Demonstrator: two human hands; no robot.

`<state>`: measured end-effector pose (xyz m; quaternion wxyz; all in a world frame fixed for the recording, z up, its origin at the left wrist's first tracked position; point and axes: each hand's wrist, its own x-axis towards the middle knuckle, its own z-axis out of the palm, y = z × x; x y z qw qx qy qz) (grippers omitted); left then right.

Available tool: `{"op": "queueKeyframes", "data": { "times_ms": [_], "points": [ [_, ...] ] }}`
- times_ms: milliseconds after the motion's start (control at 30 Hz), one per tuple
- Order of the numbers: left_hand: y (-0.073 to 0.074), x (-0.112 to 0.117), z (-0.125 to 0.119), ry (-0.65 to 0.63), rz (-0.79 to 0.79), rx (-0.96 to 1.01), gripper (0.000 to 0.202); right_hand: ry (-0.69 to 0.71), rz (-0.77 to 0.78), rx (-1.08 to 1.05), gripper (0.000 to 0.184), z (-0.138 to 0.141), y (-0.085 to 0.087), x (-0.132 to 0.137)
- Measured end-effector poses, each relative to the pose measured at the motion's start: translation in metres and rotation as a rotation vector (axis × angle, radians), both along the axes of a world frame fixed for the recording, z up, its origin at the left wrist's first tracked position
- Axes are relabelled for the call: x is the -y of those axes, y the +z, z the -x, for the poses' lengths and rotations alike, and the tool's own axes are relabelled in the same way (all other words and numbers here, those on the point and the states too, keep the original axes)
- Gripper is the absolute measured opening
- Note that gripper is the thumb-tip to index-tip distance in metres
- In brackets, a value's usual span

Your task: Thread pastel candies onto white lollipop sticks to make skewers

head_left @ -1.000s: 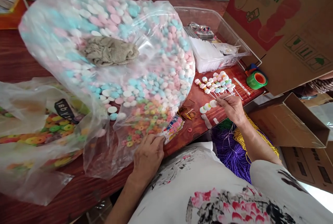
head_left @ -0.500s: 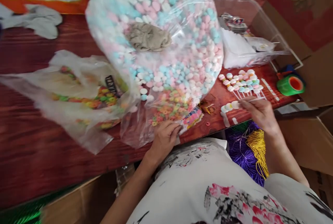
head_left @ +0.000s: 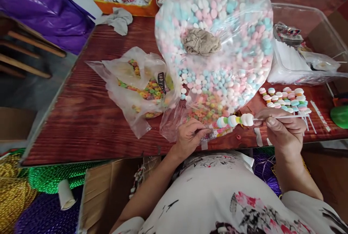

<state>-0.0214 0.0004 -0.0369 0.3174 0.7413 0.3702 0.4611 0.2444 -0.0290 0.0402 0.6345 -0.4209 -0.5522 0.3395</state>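
Note:
My right hand [head_left: 285, 129] is closed on the white stick of a candy skewer [head_left: 235, 120]. White, pale blue, green and yellow candies are threaded on it, and it points left, nearly level. At the table's front edge, thumb and fingers of my left hand [head_left: 191, 136] pinch the end of a printed plastic wrapper [head_left: 221, 131]. The skewer's candies hang over that wrapper, close to my left fingers. Right behind lies a big clear bag [head_left: 244, 60] of pink, white and blue candies, with orange and green ring candies [head_left: 208, 105] at its near end.
Finished-looking candy skewers [head_left: 285, 98] lie at the right, beside a clear bin [head_left: 301, 7] and green tape roll [head_left: 339, 117]. A second bag [head_left: 122, 103] of ring candies lies left. A brown cloth [head_left: 201, 42] rests on the big bag. An orange box [head_left: 106, 7] stands behind.
My right hand has brought the candy skewer left and up from beside the other skewers, over to the wrapper. My left hand keeps its place by the wrapper. The view has swung left.

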Motion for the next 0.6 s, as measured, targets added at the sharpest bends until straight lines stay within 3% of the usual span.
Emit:
{"op": "queueKeyframes", "data": {
  "times_ms": [200,367,467,600],
  "points": [
    [0.004,-0.008,-0.003,-0.074,-0.260,-0.125,0.005,0.146,0.061,0.009,0.012,-0.001,0.008,0.001],
    [0.012,-0.016,-0.003,-0.109,-0.431,-0.135,0.004,0.197,0.146,-0.039,0.014,0.002,0.004,-0.014],
    [0.014,-0.018,0.004,-0.130,-0.426,-0.106,0.003,0.178,0.169,-0.031,0.013,0.004,0.002,-0.021],
    [0.018,-0.016,0.012,-0.155,-0.312,-0.059,0.003,0.253,0.118,-0.041,0.014,0.004,0.002,-0.023]
  ]
}}
